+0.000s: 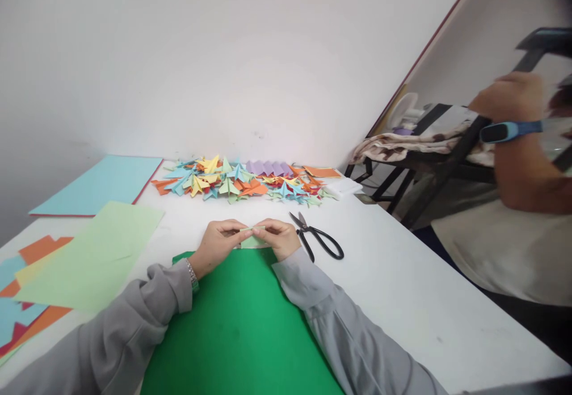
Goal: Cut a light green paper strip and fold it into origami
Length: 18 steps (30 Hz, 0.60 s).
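Both hands meet over the far end of a green sheet [250, 323], pinching a small piece of light green paper [252, 242]. My left hand [220, 245] grips the paper's left side between thumb and fingers. On its right side, my right hand [279, 237] presses it with the thumb. The paper's upper edge looks folded over. Just right of my right hand lie black-handled scissors [316, 233], blades slightly apart and pointing away. Beyond the hands is a heap of small folded paper planes [227, 180] in several colours.
Light blue sheets [105, 186] lie at the back left, a large light green sheet [98, 252] nearer, over coloured paper scraps [40, 249]. Purple pleated paper [269, 168] sits by the wall. At right, another person's arm with a blue watch [512, 131] is beside a black chair frame [451, 168].
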### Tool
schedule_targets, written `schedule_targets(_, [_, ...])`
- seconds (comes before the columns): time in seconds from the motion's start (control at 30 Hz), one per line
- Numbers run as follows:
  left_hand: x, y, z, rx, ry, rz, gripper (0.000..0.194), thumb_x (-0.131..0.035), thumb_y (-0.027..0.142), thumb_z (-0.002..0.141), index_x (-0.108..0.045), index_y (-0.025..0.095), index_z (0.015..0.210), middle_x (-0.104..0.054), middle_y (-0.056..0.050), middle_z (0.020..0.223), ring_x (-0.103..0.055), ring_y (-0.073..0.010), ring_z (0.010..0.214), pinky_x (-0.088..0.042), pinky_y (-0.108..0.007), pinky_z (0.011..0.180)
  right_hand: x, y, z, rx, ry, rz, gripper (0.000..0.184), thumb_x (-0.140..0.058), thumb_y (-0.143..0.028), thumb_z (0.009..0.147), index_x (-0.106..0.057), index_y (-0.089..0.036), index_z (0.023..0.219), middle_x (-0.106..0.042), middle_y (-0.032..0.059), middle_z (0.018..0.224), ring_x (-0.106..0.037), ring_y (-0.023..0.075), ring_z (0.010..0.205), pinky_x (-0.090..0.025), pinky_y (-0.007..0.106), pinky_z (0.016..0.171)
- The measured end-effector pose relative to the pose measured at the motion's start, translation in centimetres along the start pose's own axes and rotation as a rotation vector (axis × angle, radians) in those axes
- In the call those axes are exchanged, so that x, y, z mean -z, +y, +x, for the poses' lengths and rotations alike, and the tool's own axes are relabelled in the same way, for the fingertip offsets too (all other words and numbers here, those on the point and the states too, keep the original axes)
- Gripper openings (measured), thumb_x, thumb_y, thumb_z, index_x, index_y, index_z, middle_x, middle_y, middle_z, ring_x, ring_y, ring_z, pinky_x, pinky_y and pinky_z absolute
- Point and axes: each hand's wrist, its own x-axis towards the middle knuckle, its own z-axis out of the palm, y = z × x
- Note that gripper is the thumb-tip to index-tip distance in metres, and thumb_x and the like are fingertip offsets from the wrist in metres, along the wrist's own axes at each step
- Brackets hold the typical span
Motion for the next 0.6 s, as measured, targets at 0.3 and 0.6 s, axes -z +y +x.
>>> schedule_targets(0.3, [0.29, -0.50, -0.03, -0.059, -0.018, 0.056, 0.020, -0.061, 0.033, 0.067, -0.067, 0.014, 0.066, -0.062, -0.004, 0.068, -0.054, -0.0125, 0.061, -0.043, -0.022, 0.053, -0.16, -0.16, -0.09, -0.007, -0.007, 0.010, 0.012, -0.074, -0.027, 0.049, -0.066, -0.019, 0.055, -0.058, -0.0031, 0.050, -0.047, 0.0098, 0.049, -0.037, 0.023, 0.047])
schedule_targets(0.6, [0.42, -0.48, -0.03, -0.120, -0.020, 0.083, 0.018, -0.061, 0.031, 0.067, -0.067, 0.015, 0.063, -0.062, -0.005, 0.068, -0.055, -0.0139, 0.066, -0.044, -0.023, 0.059, -0.35, -0.17, 0.01, 0.038, -0.002, 0.006, 0.011, -0.074, -0.026, 0.048, -0.067, -0.019, 0.053, -0.058, -0.0022, 0.052, -0.048, 0.0104, 0.050, -0.037, 0.025, 0.050])
